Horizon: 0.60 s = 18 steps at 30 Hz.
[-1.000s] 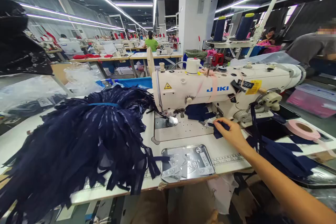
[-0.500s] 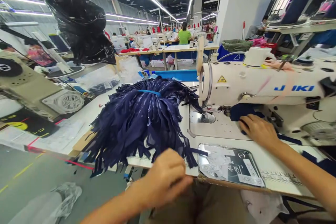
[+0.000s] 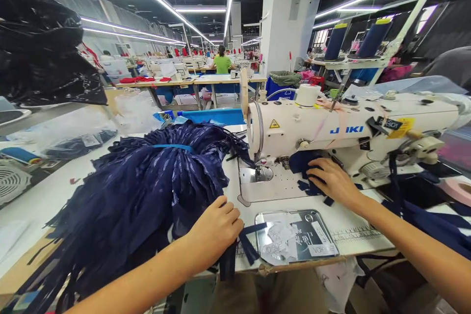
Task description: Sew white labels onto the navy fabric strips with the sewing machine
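Observation:
A large bundle of navy fabric strips (image 3: 147, 181), cinched with a blue band (image 3: 172, 146), is spread over the left of the sewing table. My left hand (image 3: 221, 223) is closed at the bundle's right edge, its fingers curled; what it grips is hidden. Under the arm of the white sewing machine (image 3: 309, 125), my right hand (image 3: 333, 179) rests on small navy fabric pieces (image 3: 303, 161), fingers slightly spread. The needle and presser foot (image 3: 260, 172) stand between my hands, with strip ends close by.
A metal tray (image 3: 316, 235) with paper labels lies at the front edge. More navy fabric (image 3: 434, 223) and a pink tape roll (image 3: 458, 191) are at the right. A black plastic bag (image 3: 44, 44) hangs at upper left. A person in green (image 3: 222, 63) sits far ahead.
The view has turned right. My left hand has closed near the bundle, whose strips now spread farther left and toward the front. My right hand remains under the machine arm, with more small pieces showing beneath it.

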Each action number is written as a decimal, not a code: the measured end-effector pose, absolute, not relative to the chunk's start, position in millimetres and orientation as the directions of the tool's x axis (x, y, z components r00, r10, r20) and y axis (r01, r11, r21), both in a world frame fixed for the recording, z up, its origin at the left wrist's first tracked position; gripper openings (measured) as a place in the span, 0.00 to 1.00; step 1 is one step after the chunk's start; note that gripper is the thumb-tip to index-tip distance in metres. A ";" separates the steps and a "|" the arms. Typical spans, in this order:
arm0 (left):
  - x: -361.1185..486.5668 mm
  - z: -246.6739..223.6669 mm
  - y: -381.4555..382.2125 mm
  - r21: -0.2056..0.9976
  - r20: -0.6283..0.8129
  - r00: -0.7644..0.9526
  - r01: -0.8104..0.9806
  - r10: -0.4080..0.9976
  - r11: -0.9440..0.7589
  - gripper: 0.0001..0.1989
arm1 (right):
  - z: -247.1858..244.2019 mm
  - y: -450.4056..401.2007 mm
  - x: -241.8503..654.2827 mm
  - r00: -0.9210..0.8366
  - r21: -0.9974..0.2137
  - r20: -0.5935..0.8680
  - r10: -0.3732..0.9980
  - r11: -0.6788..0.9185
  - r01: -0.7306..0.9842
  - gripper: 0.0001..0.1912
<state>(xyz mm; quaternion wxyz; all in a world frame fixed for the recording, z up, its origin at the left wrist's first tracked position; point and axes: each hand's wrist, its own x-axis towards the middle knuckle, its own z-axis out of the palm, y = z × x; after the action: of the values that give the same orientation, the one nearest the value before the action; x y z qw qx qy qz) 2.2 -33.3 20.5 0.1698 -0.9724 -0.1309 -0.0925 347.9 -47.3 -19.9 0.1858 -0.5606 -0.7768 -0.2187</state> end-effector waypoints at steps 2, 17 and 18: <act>5.9 26.1 -31.9 -0.151 0.223 0.935 0.312 0.275 -0.938 0.06 | -18.5 -50.8 342.4 -0.403 0.166 0.487 0.775 0.371 0.914 0.10; 108.1 -16.6 23.8 0.235 0.347 0.789 0.450 0.507 -0.861 0.09 | -32.3 -2.4 282.4 -0.261 0.027 0.335 0.905 0.267 0.963 0.12; 107.0 -19.3 28.2 0.120 0.351 0.823 0.433 0.446 -0.894 0.07 | -35.2 2.1 280.5 -0.259 -0.034 0.322 0.910 0.285 0.958 0.12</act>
<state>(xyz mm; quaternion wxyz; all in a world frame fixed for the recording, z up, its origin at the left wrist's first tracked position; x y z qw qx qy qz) 107.0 28.2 -19.3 -0.0177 -0.9546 -0.2301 -0.1884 280.5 2.1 -35.2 0.1411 -0.5919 -0.7891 -0.0841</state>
